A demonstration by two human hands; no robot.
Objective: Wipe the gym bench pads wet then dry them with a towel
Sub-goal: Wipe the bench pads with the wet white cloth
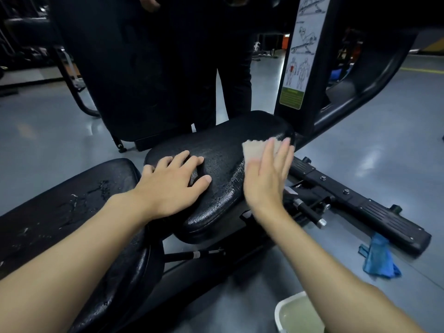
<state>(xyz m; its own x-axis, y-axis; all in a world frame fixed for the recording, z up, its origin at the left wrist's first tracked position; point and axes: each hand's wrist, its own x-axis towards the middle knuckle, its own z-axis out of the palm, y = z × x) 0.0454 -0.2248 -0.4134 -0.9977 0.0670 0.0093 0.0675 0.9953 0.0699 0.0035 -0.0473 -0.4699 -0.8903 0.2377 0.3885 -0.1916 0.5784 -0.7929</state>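
The black seat pad point(216, 150) of the gym bench glistens with water drops. My left hand point(173, 183) rests flat on its near left part with the fingers spread. My right hand point(266, 179) presses a pale cloth point(252, 149) against the pad's right edge with straight fingers; the hand is blurred. The longer back pad point(72, 212) lies at the lower left, with water streaks on it. A blue towel point(378, 258) lies crumpled on the floor at the right.
A white bucket point(286, 306) with cloudy water stands at the bottom right. A person in dark trousers point(235, 75) stands just behind the seat. The black machine frame point(355, 207), its adjustment pins and an instruction sticker point(299, 51) lie to the right.
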